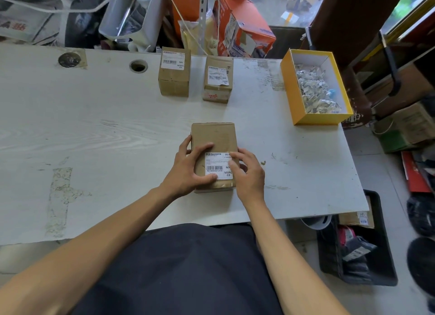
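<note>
three brown cardboard parcels are counted on the white table (pixel 94 126): a near parcel (pixel 213 136) lies flat close to the front edge, and two smaller ones, a left far parcel (pixel 174 81) and a right far parcel (pixel 217 92), are stood side by side well behind it. one white label (pixel 217 165) is carried on each. the near parcel is gripped by two hands. the left hand (pixel 188 167) is wrapped round its left edge, fingers curled, with the thumb pressed on the label's lower corner. the right hand (pixel 247 172) is laid over the right edge, bent fingers set on the label.

one yellow box (pixel 317 120), open and part filled with crumpled paper scraps (pixel 313 88), is placed at the table's right end. two round holes are seen at the back left, one open hole (pixel 138 66) and one capped hole (pixel 69 60). bags and cartons are piled behind.

the near half of the parcel is covered by the hands. the right thumb is hidden, so a pinch on the label cannot be told. the label's print is too small to be read.
</note>
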The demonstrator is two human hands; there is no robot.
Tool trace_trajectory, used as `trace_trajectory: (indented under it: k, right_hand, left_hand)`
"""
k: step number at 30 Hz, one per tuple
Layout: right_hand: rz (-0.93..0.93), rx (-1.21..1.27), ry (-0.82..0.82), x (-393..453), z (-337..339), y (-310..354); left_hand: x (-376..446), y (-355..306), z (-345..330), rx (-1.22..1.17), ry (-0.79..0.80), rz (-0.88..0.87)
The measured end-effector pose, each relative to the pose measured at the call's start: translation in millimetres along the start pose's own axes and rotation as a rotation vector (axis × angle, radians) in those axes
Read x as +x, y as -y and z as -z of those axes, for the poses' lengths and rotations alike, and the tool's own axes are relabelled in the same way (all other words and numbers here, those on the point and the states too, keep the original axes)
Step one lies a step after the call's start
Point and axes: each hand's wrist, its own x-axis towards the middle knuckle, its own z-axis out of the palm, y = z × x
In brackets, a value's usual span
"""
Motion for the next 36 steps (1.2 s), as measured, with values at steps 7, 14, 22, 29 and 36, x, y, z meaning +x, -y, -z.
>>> trace_trajectory:
  k: [7, 14, 22, 29, 36]
  right_hand:
    - [-0.004, -0.028, 0.083, 6.0, 1.9, 4.1]
    - [0.007, -0.015, 0.049, -4.1, 0.8, 2.8]
    - [-0.033, -0.05, 0.042, -5.5, -4.9, 1.8]
    - [-0.031, 0.002, 0.036, -5.1, -1.6, 2.1]
    - [-0.047, -0.003, 0.05, -4.6, -3.3, 2.3]
  left_hand:
    - [-1.3, -3.0, 0.7, -0.004, -0.008, -0.001]
    - [-1.6, -1.7, -0.5, -0.019, -0.018, -0.01]
    - [-1.8, -2.8, -1.6, -0.033, -0.02, -0.002]
    - [-2.3, -2.6, -1.8, -0.034, -0.018, -0.001]
    - [-3.1, -3.5, -3.5, -0.052, -0.037, -0.012]
